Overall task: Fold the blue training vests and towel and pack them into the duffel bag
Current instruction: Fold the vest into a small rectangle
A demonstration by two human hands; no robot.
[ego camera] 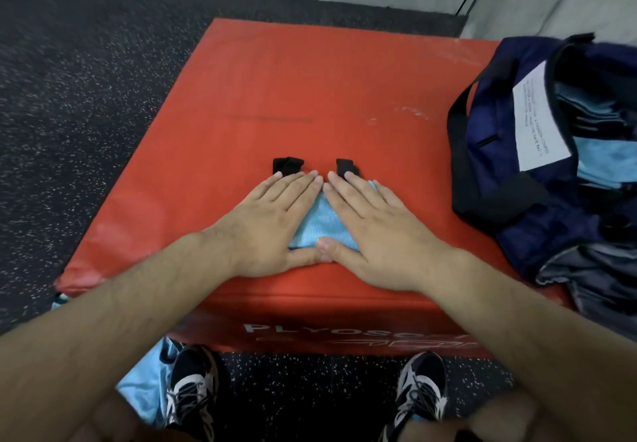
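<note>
On the red plyo box (275, 73), your left hand (272, 221) and right hand (372, 224) press flat, fingers straight, on a folded blue vest (324, 224). Blue fabric already shows inside the duffel bag (510, 152); another vest (144, 383) waits on the floor.

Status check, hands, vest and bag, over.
Flat left hand and right hand press folded blue vest on red box. Open duffel bag at right, blue fabric inside. Nothing between vest and bag.
</note>
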